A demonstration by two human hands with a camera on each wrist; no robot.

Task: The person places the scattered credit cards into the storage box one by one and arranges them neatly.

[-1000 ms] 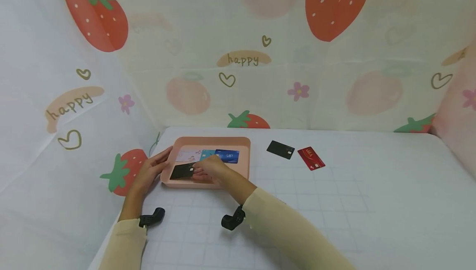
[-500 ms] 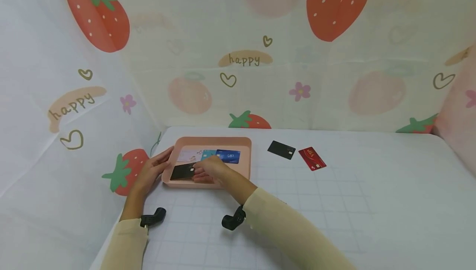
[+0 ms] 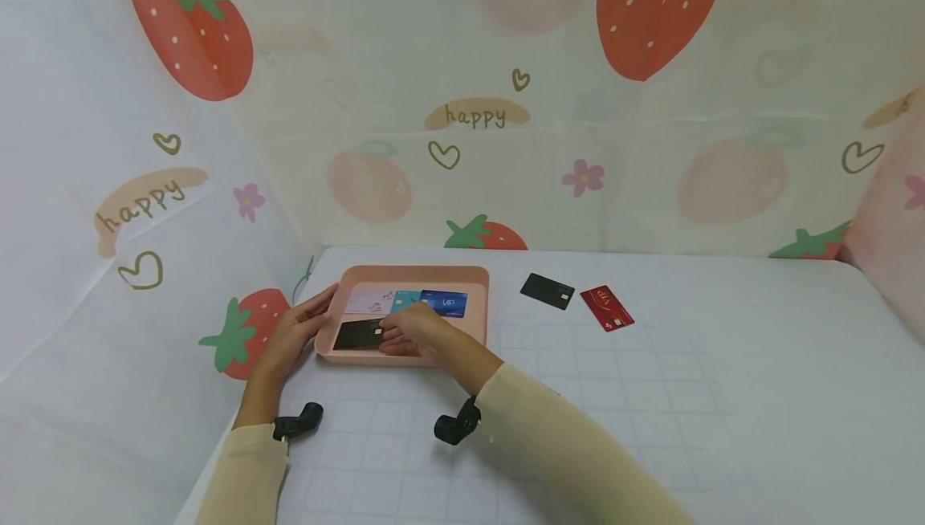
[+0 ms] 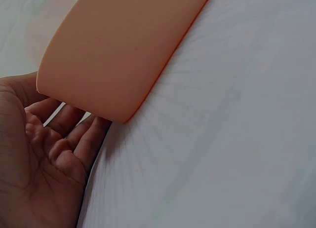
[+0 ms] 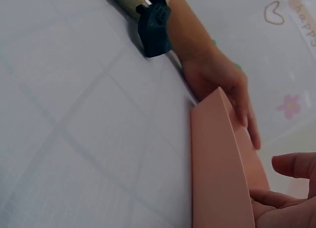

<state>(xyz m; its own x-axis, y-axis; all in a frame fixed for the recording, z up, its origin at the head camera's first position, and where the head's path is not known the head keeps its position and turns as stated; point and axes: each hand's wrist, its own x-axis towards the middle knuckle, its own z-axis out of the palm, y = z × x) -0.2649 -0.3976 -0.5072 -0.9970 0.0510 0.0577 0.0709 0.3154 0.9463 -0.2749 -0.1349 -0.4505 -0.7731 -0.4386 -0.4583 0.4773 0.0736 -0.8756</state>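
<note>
A shallow pink tray [image 3: 473, 332] stands on the table in the head view. Inside, a black card [image 3: 357, 335] lies along the front left, and my right hand [image 3: 415, 328] pinches its right end. Behind it sit a pale floral card [image 3: 367, 303], a light blue card [image 3: 402, 300] and a dark blue VIP card [image 3: 446, 303], the light blue one partly hidden by the right hand. My left hand [image 3: 292, 336] rests against the tray's left side with relaxed fingers; in the left wrist view, the left hand [image 4: 54, 149] touches the tray's outer wall [image 4: 113, 50].
Right of the tray, another black card [image 3: 547, 290] and a red VIP card [image 3: 606, 308] lie on the white table [image 3: 614, 429]. A strawberry-printed cloth [image 3: 506, 164] hangs behind the table, and a pale cloth wall borders its left side.
My right hand and the black card in the tray have shifted slightly right, and the card looks more level. The left hand stays against the tray.
</note>
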